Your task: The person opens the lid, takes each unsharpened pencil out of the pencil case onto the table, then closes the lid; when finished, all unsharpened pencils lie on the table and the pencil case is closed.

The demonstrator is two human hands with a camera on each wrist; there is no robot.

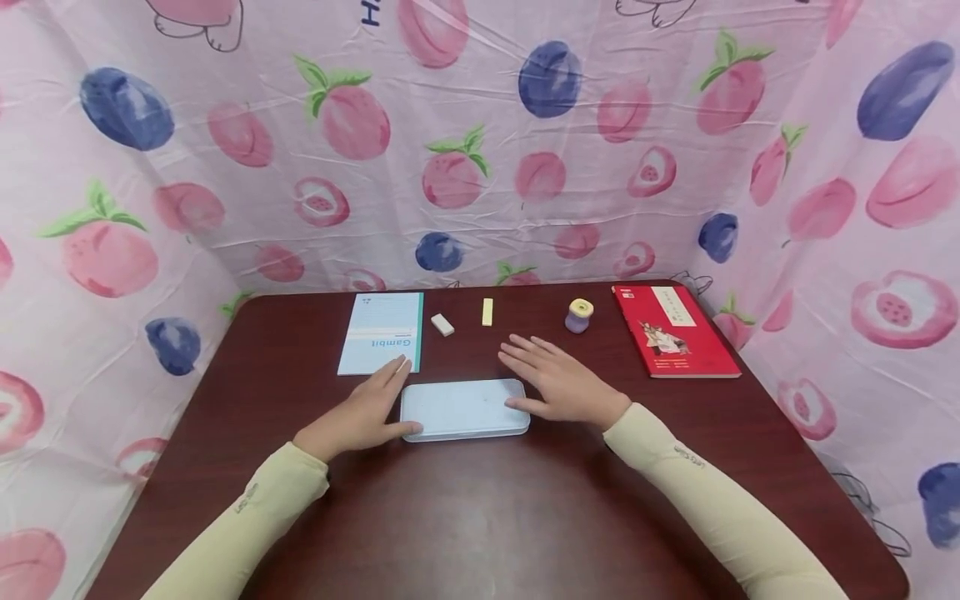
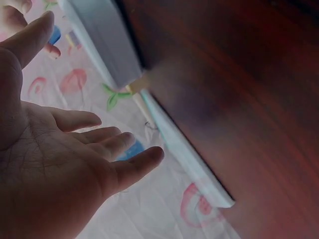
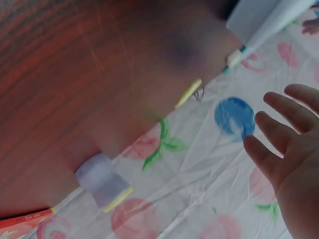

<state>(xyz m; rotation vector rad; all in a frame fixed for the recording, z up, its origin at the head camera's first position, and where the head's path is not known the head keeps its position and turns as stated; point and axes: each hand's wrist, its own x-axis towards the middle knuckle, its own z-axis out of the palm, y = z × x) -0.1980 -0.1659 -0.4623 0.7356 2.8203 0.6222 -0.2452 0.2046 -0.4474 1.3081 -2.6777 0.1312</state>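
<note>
A flat light-blue case with rounded corners [image 1: 461, 408], which looks like a pencil box, lies closed on the dark table between the two hands. At its left end is the left hand [image 1: 356, 418], fingers extended, the thumb at the near left corner. The right hand [image 1: 566, 385] is at the other end with spread fingers, its thumb over the right edge. Whether either thumb touches the case I cannot tell. In the left wrist view the left palm [image 2: 55, 159] faces the camera beside the case [image 2: 104, 45]. The right wrist view shows straight right fingers and the case's end [image 3: 264, 22].
Behind the case, a light-blue notebook [image 1: 378, 329] lies near the left fingertips. Farther back are a white eraser [image 1: 442, 325], a yellow strip [image 1: 487, 312] and a small purple-and-yellow object [image 1: 578, 317]. A red book [image 1: 675, 333] lies at right. Fruit-patterned cloth [image 1: 450, 100] surrounds the table.
</note>
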